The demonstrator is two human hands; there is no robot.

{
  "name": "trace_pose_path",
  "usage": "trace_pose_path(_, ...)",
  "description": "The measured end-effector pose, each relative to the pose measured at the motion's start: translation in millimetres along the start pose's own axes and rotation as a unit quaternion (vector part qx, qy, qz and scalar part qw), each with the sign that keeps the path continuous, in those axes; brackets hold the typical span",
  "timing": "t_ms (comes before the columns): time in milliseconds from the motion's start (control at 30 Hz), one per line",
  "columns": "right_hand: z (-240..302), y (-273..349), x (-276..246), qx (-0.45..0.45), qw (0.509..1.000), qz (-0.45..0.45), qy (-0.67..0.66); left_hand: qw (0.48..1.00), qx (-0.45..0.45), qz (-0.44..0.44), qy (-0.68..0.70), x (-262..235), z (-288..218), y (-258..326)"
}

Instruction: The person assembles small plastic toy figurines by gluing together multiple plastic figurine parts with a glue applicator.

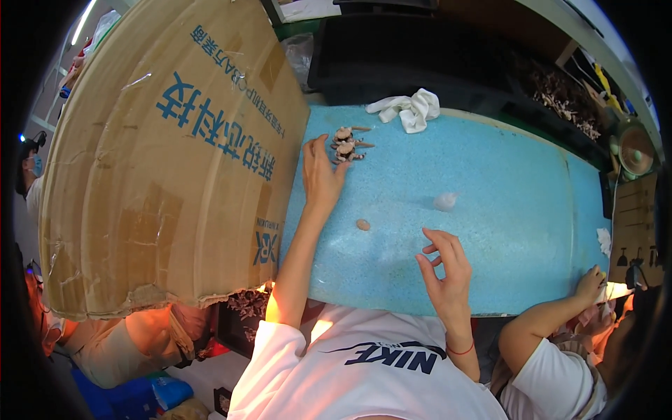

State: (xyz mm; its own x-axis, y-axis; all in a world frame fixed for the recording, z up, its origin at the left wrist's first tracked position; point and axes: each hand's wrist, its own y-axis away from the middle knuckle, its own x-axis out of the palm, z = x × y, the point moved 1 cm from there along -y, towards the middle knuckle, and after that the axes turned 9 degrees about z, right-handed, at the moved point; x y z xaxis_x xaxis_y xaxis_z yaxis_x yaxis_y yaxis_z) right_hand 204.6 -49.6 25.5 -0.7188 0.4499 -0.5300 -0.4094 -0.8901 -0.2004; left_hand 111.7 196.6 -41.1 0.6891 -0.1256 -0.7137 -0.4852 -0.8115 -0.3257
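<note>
My left hand [323, 176] is stretched to the far left of the blue work surface [392, 269], beside a small group of tan-and-dark figures [346, 145] with thin parts sticking out to the right. Its fingers are apart, and the thumb is at the figures' near edge; whether it touches them I cannot tell. Over the near middle, my right hand [449, 274] has its thumb and loosely bent fingers apart, with nothing between them. A small tan oval piece [362, 225] lies between the hands. Farther right rests a small whitish translucent lump [444, 202].
A tall cardboard box [161, 168] walls off the left side. Crumpled white gloves or cloth [411, 110] lie at the back edge, before a black tray [420, 59]. A co-worker's arm [539, 318] rests at the right corner; a small fan [635, 148] stands beyond.
</note>
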Motion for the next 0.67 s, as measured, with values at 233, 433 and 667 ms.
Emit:
trace_pose_path(233,-24,7,-3,0.032,0.999,0.008,0.039,0.998,0.007,0.029,0.057,-20,-16,44)
trace_pose_path(433,-47,13,-3,0.042,0.995,-0.008,0.094,0.987,0.009,0.123,0.106,-19,-38,86)
trace_pose_path(667,-58,29,-2,0.060,0.991,0.016,0.122,0.978,0.067,0.191,-0.056,-14,-46,103)
